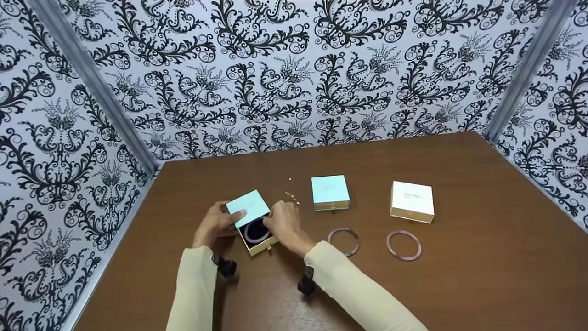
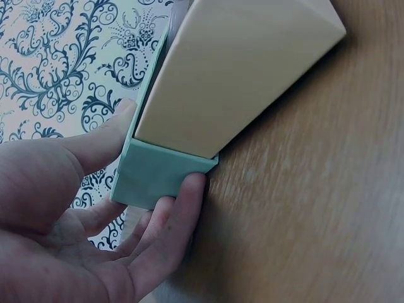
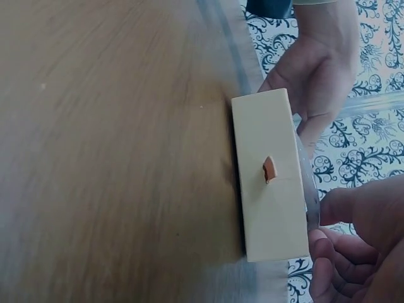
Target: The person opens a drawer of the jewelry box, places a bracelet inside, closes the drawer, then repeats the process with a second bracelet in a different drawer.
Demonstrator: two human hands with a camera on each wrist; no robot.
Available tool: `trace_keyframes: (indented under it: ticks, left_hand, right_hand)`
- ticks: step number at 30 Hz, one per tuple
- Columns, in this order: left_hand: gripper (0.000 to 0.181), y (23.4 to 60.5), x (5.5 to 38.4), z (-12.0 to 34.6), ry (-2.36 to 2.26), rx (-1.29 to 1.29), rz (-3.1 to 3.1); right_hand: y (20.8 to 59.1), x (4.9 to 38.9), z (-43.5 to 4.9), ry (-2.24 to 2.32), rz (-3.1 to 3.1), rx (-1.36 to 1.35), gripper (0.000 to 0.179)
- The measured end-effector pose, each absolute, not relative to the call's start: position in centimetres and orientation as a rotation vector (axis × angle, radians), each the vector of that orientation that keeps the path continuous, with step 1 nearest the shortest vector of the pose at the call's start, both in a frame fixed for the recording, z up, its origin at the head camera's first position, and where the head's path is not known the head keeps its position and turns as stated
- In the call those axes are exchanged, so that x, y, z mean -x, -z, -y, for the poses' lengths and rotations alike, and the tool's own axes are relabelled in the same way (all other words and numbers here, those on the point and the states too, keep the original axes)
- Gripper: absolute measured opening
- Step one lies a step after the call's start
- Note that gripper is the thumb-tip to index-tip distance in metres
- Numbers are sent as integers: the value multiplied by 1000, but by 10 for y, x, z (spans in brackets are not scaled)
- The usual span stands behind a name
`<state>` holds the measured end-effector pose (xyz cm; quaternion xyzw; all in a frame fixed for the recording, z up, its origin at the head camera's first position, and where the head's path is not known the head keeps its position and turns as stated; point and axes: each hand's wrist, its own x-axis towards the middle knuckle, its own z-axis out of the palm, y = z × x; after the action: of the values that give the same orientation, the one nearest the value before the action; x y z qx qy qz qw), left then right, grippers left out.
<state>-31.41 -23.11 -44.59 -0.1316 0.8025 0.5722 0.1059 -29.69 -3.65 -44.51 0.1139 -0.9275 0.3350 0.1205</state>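
My left hand (image 1: 215, 224) grips the pale teal sleeve (image 1: 250, 207) of a drawer-style gift box, thumb on its top and fingers along the side, as the left wrist view shows. The cream drawer (image 1: 262, 247) is pulled partly out toward me, showing a dark lining. A pinkish-mauve bangle (image 1: 246, 232) lies over that lining, tilted up slightly in the right wrist view. My right hand (image 1: 285, 225) pinches the bangle's right side between thumb and fingers at the drawer's edge. A small orange-brown pull tab (image 3: 269, 169) sticks out of the drawer front.
Another teal box (image 1: 330, 189) and a white box (image 1: 412, 198) stand closed to the right on the brown table (image 1: 487, 257). In front of them lie two more bangles, one greyish-mauve bangle (image 1: 330, 236) and one pink bangle (image 1: 419, 248). Patterned walls (image 1: 294, 87) enclose the table.
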Motion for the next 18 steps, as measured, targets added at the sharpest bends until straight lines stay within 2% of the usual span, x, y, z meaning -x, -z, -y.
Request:
trace_keyframes:
  ticks: [18]
  left_hand:
    - [76,445,314,230,-1683,393,-2354]
  right_hand:
    - [454,300,38,-930,2727,-326,60]
